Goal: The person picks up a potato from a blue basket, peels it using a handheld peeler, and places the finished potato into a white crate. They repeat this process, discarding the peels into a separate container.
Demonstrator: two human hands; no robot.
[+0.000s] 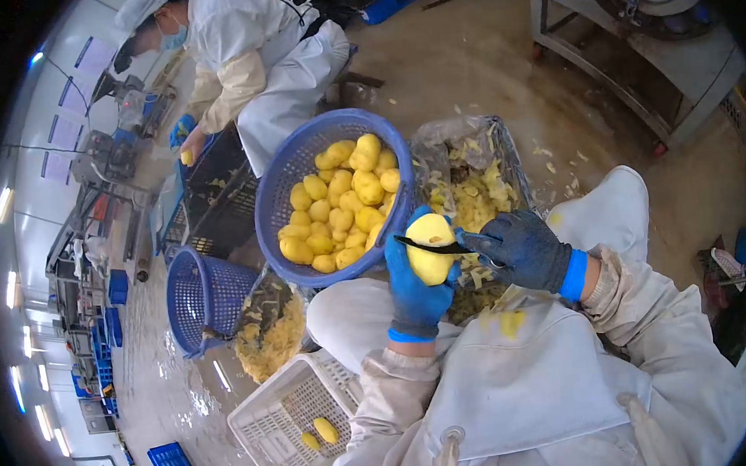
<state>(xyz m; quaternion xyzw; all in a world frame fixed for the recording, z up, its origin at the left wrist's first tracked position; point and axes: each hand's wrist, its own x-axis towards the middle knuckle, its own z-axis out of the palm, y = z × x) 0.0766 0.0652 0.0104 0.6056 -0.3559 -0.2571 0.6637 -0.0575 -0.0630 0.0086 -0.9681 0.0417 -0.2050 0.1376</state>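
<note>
My left hand (pixel 415 290), in a blue glove, is wrapped round a large peeled yellow potato (pixel 431 264). A dark blade (pixel 433 245) lies across the potato's face. Its handle is in my right hand (pixel 524 251), whose dark blue-grey glove is closed round it. Left of my hands, a round blue basket (pixel 270 201) holds many peeled yellow potatoes (pixel 337 211). Below and behind my hands, a crate (pixel 514 169) contains pale yellow peelings (pixel 480 194).
A white crate (pixel 261 428) with several small yellow pieces is at lower left, near an empty blue basket (pixel 206 299) and more peelings (pixel 269 342). A co-worker (pixel 251 61) sits at upper left beside a dark crate (pixel 221 199). A metal machine (pixel 644 54) stands at upper right.
</note>
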